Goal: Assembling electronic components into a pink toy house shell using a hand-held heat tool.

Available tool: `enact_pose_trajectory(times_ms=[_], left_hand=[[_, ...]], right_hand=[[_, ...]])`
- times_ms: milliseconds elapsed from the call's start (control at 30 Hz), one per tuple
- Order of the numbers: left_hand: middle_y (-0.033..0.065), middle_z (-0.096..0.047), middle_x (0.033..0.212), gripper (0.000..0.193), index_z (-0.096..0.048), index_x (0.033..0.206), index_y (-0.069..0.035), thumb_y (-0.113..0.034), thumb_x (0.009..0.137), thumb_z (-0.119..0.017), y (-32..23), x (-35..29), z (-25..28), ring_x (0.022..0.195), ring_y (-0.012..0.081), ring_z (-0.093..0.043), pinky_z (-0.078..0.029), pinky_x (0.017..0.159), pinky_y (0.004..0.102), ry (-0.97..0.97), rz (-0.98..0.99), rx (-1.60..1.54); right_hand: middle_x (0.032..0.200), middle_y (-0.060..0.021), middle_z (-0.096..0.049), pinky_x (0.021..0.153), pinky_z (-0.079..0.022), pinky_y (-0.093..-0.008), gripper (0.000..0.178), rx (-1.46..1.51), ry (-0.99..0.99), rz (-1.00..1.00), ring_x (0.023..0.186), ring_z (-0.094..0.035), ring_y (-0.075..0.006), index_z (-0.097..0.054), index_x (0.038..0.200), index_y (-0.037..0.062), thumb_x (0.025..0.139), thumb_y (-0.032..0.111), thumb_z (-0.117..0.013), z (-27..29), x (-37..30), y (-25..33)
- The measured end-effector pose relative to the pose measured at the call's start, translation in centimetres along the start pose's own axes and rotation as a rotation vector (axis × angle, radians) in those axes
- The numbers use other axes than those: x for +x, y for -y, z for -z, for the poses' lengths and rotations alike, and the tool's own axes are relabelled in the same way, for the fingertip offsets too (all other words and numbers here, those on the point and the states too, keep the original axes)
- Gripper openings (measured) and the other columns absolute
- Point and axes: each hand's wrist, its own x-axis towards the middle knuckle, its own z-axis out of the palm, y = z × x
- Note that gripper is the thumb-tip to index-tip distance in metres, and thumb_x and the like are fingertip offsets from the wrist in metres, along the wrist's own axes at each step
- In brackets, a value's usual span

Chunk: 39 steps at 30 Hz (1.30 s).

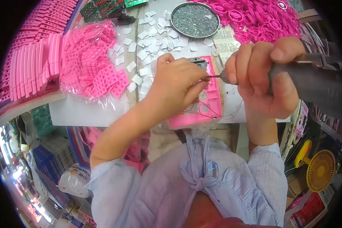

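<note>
My right hand point(264, 76) is wrapped round a dark grey electric screwdriver point(311, 85), held level with its bit pointing left. The thin metal bit point(214, 76) reaches the fingertips of my left hand point(178, 81). Those fingers are pinched together at the bit's tip; whatever they hold is too small to make out. Under both hands lies a pink plastic housing point(214, 93), with a dark part point(198, 62) at its far end. Toward its near end are a white disc point(203, 95) and thin wires point(231, 113). My left hand hides part of the housing.
A round tray point(172, 23) of small metal screws stands at the back. White square pieces point(152, 47) lie scattered left of it. Magenta ring parts point(262, 19) are heaped back right. Bagged pink grid parts point(89, 60) and stacked pink strips point(32, 70) lie left; a yellow fan point(321, 171) is lower right.
</note>
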Motion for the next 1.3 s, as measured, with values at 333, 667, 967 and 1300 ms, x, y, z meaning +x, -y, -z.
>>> enact_pose_trajectory(times_ms=[333,667,967,1300], left_hand=[[-0.0033,-0.067,0.088,0.019,-0.071,0.092,-0.016,-0.021,0.077,-0.08,0.6,-1.3,-0.8,0.086,0.0171,-0.06,-0.032,0.089,0.0436,-0.194,-0.02,0.061],[-0.0061,-0.069,0.106,0.029,-0.071,0.103,-0.015,-0.022,0.076,-0.08,2.5,-1.6,-1.9,0.105,0.0176,-0.059,-0.025,0.105,0.0514,-0.137,0.098,0.439],[0.0015,-0.068,0.104,0.034,-0.067,0.106,-0.01,-0.016,0.074,-0.079,2.5,-1.1,-1.7,0.108,0.0221,-0.059,-0.03,0.102,0.0503,-0.09,0.101,0.34],[0.0195,-0.062,0.122,0.047,-0.056,0.117,-0.002,-0.003,0.074,-0.075,-1.5,-1.1,4.8,0.112,0.0391,-0.062,-0.049,0.097,0.0439,-0.083,-0.023,0.205]], right_hand=[[0.066,0.0002,-0.044,0.062,-0.043,-0.0346,0.026,0.045,-0.04,-0.077,0.059,-0.042,-0.013,-0.05,0.123,0.0111,0.098,0.02,-0.051,-1.6,0.6,-0.6],[0.061,-0.0017,-0.04,0.053,-0.039,-0.0352,0.016,-0.022,-0.297,-0.058,0.052,-0.039,-0.0129,-0.05,0.109,0.0051,0.093,0.003,-0.049,1.7,-0.2,-7.4],[0.06,-0.0059,-0.048,0.053,-0.044,-0.0332,0.013,-0.404,-0.21,-0.061,0.052,-0.047,-0.0146,-0.048,0.098,0.0039,0.091,0.002,-0.058,1.0,-0.8,-8.6],[0.115,-0.0164,-0.066,0.094,-0.053,-0.0401,0.05,-0.886,-0.654,-0.17,0.109,-0.064,-0.0236,-0.05,0.138,-0.0033,0.096,0.02,-0.064,6.2,3.6,-1.1]])
